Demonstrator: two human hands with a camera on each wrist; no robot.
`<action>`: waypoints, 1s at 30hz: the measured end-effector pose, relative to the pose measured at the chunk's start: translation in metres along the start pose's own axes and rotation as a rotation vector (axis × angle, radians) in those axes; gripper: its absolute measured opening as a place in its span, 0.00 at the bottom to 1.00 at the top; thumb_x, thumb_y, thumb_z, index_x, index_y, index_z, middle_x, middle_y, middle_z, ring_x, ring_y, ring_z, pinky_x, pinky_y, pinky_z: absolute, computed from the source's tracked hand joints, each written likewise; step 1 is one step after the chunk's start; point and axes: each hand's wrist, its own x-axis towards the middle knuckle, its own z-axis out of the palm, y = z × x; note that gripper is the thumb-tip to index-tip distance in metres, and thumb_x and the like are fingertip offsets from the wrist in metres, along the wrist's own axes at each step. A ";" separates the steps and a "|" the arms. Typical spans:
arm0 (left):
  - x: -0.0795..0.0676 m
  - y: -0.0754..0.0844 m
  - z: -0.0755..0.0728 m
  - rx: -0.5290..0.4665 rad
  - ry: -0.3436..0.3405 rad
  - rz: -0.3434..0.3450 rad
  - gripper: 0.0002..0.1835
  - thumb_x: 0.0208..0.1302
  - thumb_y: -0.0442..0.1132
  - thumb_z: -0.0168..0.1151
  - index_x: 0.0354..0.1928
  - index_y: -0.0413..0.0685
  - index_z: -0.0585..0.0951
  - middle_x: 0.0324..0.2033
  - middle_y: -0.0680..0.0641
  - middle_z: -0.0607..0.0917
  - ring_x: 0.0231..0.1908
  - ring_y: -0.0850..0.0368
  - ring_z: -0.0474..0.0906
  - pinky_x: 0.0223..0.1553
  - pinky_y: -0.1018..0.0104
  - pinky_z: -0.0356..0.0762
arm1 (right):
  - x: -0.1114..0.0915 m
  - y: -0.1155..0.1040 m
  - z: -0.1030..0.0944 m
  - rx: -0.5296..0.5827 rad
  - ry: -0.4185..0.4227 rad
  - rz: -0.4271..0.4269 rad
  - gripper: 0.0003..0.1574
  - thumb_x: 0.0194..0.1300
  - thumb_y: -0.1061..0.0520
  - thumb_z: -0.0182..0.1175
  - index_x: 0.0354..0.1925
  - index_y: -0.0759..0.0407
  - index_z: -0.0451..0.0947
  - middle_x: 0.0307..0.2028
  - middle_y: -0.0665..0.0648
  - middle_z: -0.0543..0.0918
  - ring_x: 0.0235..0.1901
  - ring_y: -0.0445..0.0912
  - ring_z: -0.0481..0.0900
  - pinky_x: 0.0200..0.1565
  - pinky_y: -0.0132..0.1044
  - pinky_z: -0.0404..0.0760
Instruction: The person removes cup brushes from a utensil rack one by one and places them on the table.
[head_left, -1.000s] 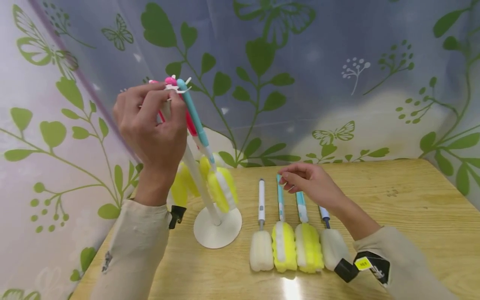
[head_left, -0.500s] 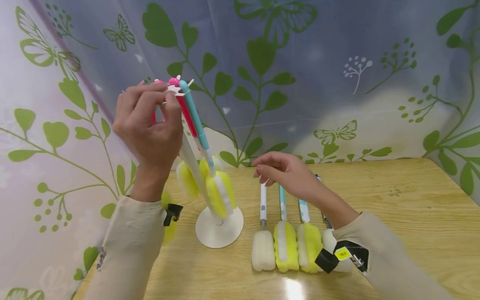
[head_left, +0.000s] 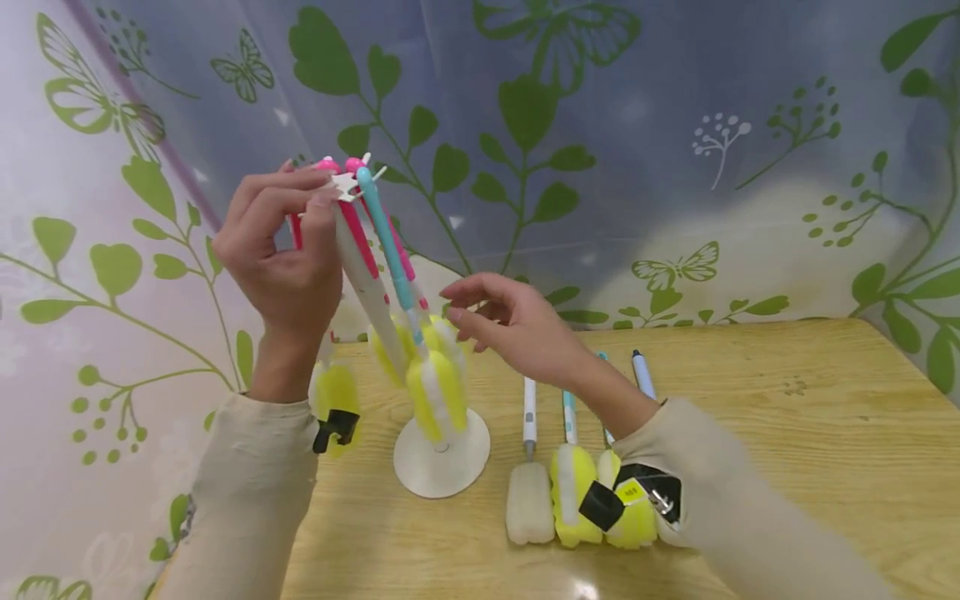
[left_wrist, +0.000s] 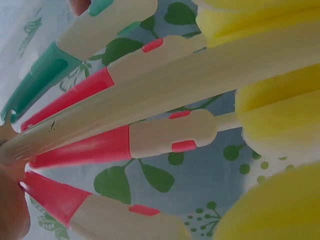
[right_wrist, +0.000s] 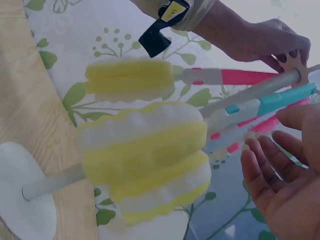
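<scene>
My left hand (head_left: 281,242) pinches the white hooked top (head_left: 347,187) of an upright stand with a round base (head_left: 420,475). Sponge bottle brushes hang from its hooks: one with a turquoise handle (head_left: 388,242) faces me, and pink-handled ones surround the pole (left_wrist: 150,100). One hanging yellow sponge head (head_left: 337,392) shows beside my left wrist. My right hand (head_left: 517,329), fingers relaxed and holding nothing, reaches beside the hanging brushes. In the right wrist view its fingertips (right_wrist: 247,147) are close to the turquoise and pink handles.
On the wooden table (head_left: 787,467), several brushes lie in a row right of the stand, including a white-handled one (head_left: 529,500) and a yellow one (head_left: 576,500). My right forearm covers part of the row. A leaf-patterned curtain (head_left: 637,167) hangs behind the table.
My right hand has moved left, from over the lying brushes to the hanging ones. The hanging brushes have turned around the pole, and a yellow one has swung out to the left.
</scene>
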 end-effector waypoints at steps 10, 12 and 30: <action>0.001 -0.003 -0.009 -0.176 -0.056 -0.088 0.13 0.51 0.32 0.53 0.18 0.23 0.74 0.25 0.41 0.83 0.34 0.54 0.81 0.52 0.48 0.73 | 0.011 -0.004 0.028 0.000 0.036 -0.016 0.22 0.66 0.54 0.60 0.57 0.58 0.75 0.50 0.50 0.79 0.45 0.44 0.79 0.44 0.40 0.79; 0.001 -0.004 -0.010 -0.186 -0.065 -0.097 0.13 0.51 0.31 0.53 0.19 0.23 0.74 0.26 0.42 0.83 0.35 0.54 0.81 0.53 0.48 0.73 | 0.013 -0.004 0.030 -0.013 0.045 -0.017 0.22 0.65 0.53 0.60 0.56 0.57 0.76 0.49 0.49 0.80 0.45 0.43 0.79 0.44 0.39 0.79; 0.011 -0.005 -0.027 0.100 -0.238 -0.002 0.15 0.54 0.38 0.53 0.25 0.34 0.86 0.26 0.39 0.85 0.37 0.44 0.82 0.49 0.60 0.68 | 0.027 0.002 0.051 -0.027 0.157 -0.080 0.19 0.63 0.56 0.63 0.52 0.60 0.79 0.43 0.49 0.83 0.37 0.42 0.80 0.41 0.37 0.78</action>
